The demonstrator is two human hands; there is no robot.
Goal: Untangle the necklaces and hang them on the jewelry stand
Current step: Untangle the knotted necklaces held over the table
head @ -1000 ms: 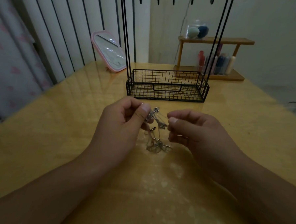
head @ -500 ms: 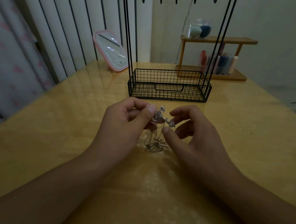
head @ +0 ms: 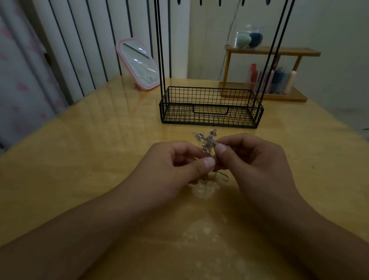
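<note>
Step in hand: untangling, by my reading; the necklaces (head: pixel 207 141) are one knotted silver clump with small flower-like charms, and none hangs on the jewelry stand (head: pixel 211 107) yet.
Where the necklaces are: held up between both hands just above the table (head: pixel 70 176), near the front of the stand's wire basket but apart from it; a few loops trail down below the thumbs towards the tabletop.
Left hand (head: pixel 169 167): fingers curled, thumb pressed against the forefinger, pinching the lower part of the clump.
Right hand (head: pixel 253 162): also curled, thumb and forefinger pinching the clump just beside the charms; the other fingers are folded in and hold nothing that I can make out.
Next move calls for: probably a gentle pull apart with small pinches, finding one loose strand rather than tugging the whole knot, since thin chains likely tighten under force.
Stand: upright black rods rise out of the picture; hook tips show at the top edge, bare.
Also there: a pink mirror (head: pixel 138 64) and a wooden shelf (head: pixel 269 51) at the back.
</note>
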